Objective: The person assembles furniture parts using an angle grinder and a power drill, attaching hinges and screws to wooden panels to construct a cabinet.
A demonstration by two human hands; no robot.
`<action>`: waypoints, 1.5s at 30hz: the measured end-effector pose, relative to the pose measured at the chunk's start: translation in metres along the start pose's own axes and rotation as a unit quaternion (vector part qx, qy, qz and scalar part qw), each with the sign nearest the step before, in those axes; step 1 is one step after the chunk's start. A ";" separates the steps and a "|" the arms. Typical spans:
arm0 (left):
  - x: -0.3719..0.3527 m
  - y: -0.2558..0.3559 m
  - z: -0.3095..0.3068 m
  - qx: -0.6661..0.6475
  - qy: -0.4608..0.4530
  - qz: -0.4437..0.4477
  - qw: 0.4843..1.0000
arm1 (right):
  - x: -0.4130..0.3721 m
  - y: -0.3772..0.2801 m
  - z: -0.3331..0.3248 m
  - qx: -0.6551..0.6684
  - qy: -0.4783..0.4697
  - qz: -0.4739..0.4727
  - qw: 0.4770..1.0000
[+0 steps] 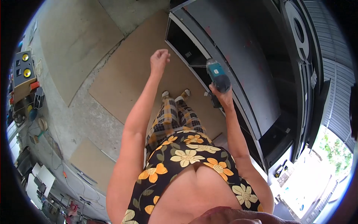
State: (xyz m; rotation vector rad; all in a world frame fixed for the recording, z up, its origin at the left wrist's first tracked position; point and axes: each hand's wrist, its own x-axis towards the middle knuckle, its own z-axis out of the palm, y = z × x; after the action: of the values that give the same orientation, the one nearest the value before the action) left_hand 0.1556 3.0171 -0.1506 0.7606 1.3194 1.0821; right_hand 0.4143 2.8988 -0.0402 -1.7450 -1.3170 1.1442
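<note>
Looking down past checked trousers to the floor. The right hand, on the right, is wrapped around the handle of a teal and black drill, holding it just beside the open edge of a dark cabinet. To the left and slightly farther, the left hand is raised and loosely curled, holding nothing, above a brown board lying on the floor.

Concrete floor: grey, rough. Large brown fibreboard sheet flat on it, feet standing on sheet. Second sheet beyond, strip of bare concrete between. Smaller board piece nearer. Dark cabinet carcass lies along large sheet's right edge.
</note>
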 end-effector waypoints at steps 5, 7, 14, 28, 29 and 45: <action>0.079 0.066 0.019 0.070 -0.010 0.034 0.997 | -0.012 0.017 -0.009 0.057 0.042 0.071 0.995; 0.112 0.076 0.025 0.109 0.005 0.035 0.993 | -0.009 0.018 -0.004 0.057 0.053 0.084 0.993; 0.192 0.090 0.033 0.214 -0.057 -0.063 0.973 | 0.058 -0.047 0.048 0.193 0.056 0.099 0.975; 0.205 0.079 0.038 0.097 -0.144 -0.123 0.977 | 0.170 -0.079 0.103 0.265 0.071 0.173 0.946; 0.206 0.078 0.039 0.096 -0.146 -0.124 0.977 | 0.173 -0.079 0.103 0.262 0.066 0.175 0.947; 0.207 0.075 0.040 0.089 -0.162 -0.141 0.973 | 0.186 -0.072 0.117 0.172 0.067 0.195 0.963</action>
State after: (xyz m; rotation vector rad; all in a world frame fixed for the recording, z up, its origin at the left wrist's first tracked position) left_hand 0.1645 3.2406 -0.1523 0.8142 1.2067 0.5896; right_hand 0.2999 3.0972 -0.0697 -1.8211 -0.6570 1.3469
